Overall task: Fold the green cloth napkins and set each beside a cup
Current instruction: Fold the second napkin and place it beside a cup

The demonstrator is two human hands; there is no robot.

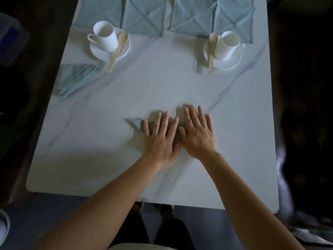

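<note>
A folded green napkin (137,123) lies at the middle of the white marble table (162,83), mostly hidden under my hands. My left hand (160,139) and my right hand (197,134) press flat on it side by side, fingers straight. Another folded green napkin (75,79) lies at the table's left edge, below the left white cup (106,36) on its saucer. The right white cup (227,45) stands on a saucer at the back right. Flat green napkins (144,17) are spread along the far edge.
A wooden spoon (118,49) leans on the left saucer and another wooden spoon (212,51) on the right saucer. A translucent bin (10,38) stands off the table at the left. Dark floor surrounds the table.
</note>
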